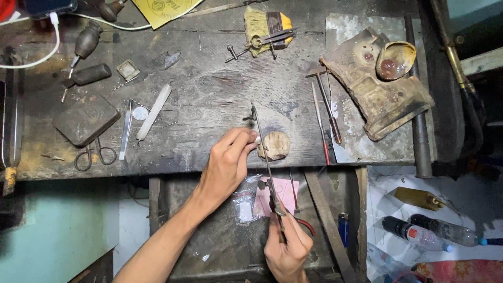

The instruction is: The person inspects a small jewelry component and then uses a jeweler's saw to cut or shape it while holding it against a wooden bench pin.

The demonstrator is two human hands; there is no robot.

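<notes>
My left hand (pixel 229 160) pinches a tiny pale piece at its fingertips and presses it against a small worn wooden bench peg (pixel 274 145) at the front edge of the dark workbench (pixel 209 89). My right hand (pixel 287 245) grips the handle of a thin jeweller's saw (pixel 263 152). Its long narrow frame runs up past the peg, right beside my left fingertips. The piece itself is too small to make out.
On the bench lie scissors (pixel 95 156), tweezers (pixel 126 131), a white stick (pixel 154 111), a dark flat box (pixel 85 118), files and a small hammer (pixel 326 105), and a worn leather pad with a shell dish (pixel 395 60). An open drawer (pixel 230 230) below holds small bags. Bottles (pixel 419 233) lie on the floor.
</notes>
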